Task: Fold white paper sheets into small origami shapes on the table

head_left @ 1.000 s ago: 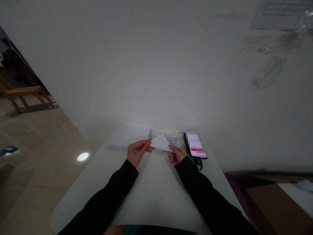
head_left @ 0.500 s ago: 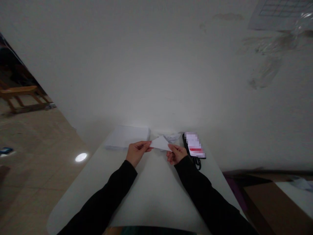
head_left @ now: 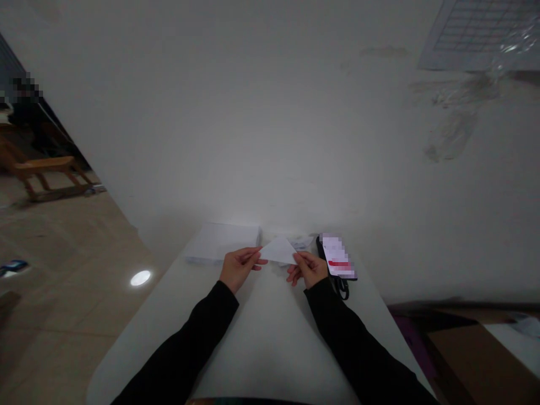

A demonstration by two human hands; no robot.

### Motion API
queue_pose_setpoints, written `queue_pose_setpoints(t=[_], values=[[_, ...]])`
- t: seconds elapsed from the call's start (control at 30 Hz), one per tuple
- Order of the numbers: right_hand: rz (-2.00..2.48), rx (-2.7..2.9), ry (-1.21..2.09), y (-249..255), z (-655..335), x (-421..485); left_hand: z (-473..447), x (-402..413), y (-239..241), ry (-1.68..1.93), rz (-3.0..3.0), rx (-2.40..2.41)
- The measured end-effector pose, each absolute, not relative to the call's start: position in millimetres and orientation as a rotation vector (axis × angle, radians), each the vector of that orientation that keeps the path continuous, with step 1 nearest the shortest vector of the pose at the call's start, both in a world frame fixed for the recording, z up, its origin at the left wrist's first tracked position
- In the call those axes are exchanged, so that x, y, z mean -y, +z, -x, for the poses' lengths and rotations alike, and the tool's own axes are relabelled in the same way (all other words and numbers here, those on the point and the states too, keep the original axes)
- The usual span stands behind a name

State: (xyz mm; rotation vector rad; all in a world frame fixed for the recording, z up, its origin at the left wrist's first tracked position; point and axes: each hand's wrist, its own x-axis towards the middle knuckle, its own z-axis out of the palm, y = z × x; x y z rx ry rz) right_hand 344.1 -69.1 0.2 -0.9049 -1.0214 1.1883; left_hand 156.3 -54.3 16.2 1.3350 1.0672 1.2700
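A small piece of white paper [head_left: 278, 250], folded into a triangle, is held up between my two hands above the table. My left hand [head_left: 239, 268] pinches its left corner between thumb and fingers. At the right corner my right hand [head_left: 309, 269] grips it the same way, its lower fingers curled beneath. Behind my left hand lies a stack of white paper [head_left: 223, 239]. Some crumpled or folded white paper [head_left: 302, 242] rests behind the triangle, partly hidden by it. To the right of my right hand is a phone [head_left: 337, 256] with its screen lit.
The white table [head_left: 270, 349] stands against a pale wall [head_left: 270, 124]. A strap [head_left: 343, 288] hangs from the phone's lower end. Cardboard [head_left: 468, 360] is low on the right. Far left, a wooden chair [head_left: 46, 164] stands on the tiled floor, near a person in dark clothes [head_left: 29, 118].
The view has shifted slightly, so most things sit a little lower. The paper triangle shows a little more of its face; both hands keep hold of its corners.
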Motion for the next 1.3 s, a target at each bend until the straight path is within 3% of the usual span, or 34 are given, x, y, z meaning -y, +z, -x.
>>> queue_pose_setpoints(t=[0.73,1.1,1.3], values=[[0.957,1.187,1.114,-2.6,-352.6,64.2,-151.5,54.4,17.1,0.897,-1.532,-0.789],[1.017,1.254,0.891,-6.5,-347.5,67.8,-150.9,56.2,16.0,0.897,-1.713,-1.169],[0.99,1.263,0.911,-4.9,-348.2,67.6,-155.5,57.8,13.3,0.915,-1.59,-1.123]])
